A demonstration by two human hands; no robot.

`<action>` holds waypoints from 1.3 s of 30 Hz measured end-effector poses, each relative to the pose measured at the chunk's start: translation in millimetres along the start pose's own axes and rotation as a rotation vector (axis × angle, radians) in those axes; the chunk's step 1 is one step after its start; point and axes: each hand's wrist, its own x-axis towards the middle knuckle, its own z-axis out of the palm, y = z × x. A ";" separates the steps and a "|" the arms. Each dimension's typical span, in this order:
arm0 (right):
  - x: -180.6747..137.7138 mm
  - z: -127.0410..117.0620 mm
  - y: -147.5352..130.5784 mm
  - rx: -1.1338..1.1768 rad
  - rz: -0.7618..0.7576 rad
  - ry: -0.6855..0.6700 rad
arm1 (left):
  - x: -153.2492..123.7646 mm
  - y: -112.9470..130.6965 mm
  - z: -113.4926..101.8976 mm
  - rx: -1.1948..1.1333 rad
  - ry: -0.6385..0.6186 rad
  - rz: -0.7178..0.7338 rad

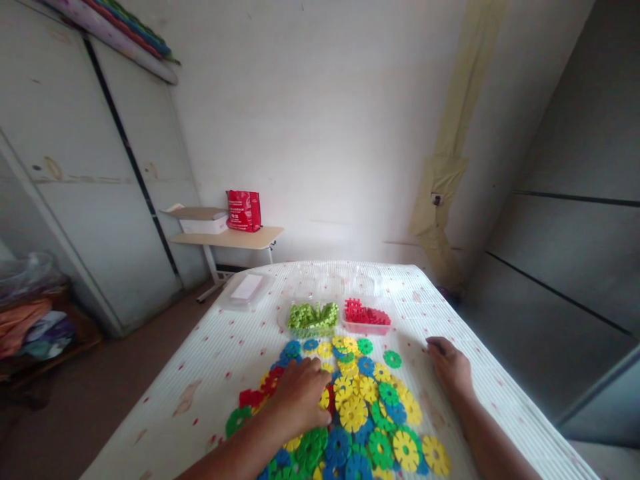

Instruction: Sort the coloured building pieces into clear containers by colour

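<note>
My left hand (304, 392) reaches into a pile of plastic snowflake discs (353, 412) in yellow, green, blue and red. Its thumb and fingers are apart over the left part of the pile, with red and yellow pieces beside the fingertips. What lies under the palm is hidden. My right hand (451, 365) rests on the table to the right of the pile, its fingers curled together; whether they hold anything is hidden. A lone green disc (393, 359) lies between the pile and my right hand.
Beyond the pile stand a clear box of light green interlocking pieces (313, 319) and a clear box of red pieces (367, 315). A clear lid (246, 291) lies at the far left of the cloth-covered table (200, 373). A red bag (244, 211) stands on a side table (250, 238).
</note>
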 end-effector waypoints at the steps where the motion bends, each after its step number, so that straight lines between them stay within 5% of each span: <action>1: -0.1 0.0 0.1 -0.004 -0.001 -0.001 | -2.2 2.2 1.9 0.004 -0.006 -0.003; 10: 0.4 1.1 2.1 -0.010 -0.023 -0.001 | -2.1 1.8 -13.9 -0.186 0.141 -0.095; 16: 0.3 1.8 2.8 0.003 -0.030 0.002 | 18.4 -8.5 -27.2 -0.671 0.266 -0.125; 25: 1.9 2.7 3.9 0.011 -0.024 0.017 | 122.0 12.8 -53.0 -0.962 0.463 -0.179; 29: 2.0 1.3 4.5 0.010 -0.027 0.026 | 151.4 1.9 -50.7 -0.965 0.607 -0.300; 33: 1.6 0.0 5.1 0.018 -0.021 0.017 | 119.7 -36.3 -38.5 -0.900 0.602 -0.373; 39: 1.8 0.8 4.1 0.023 -0.007 -0.024 | 32.6 -96.6 -28.8 -0.640 0.394 -0.376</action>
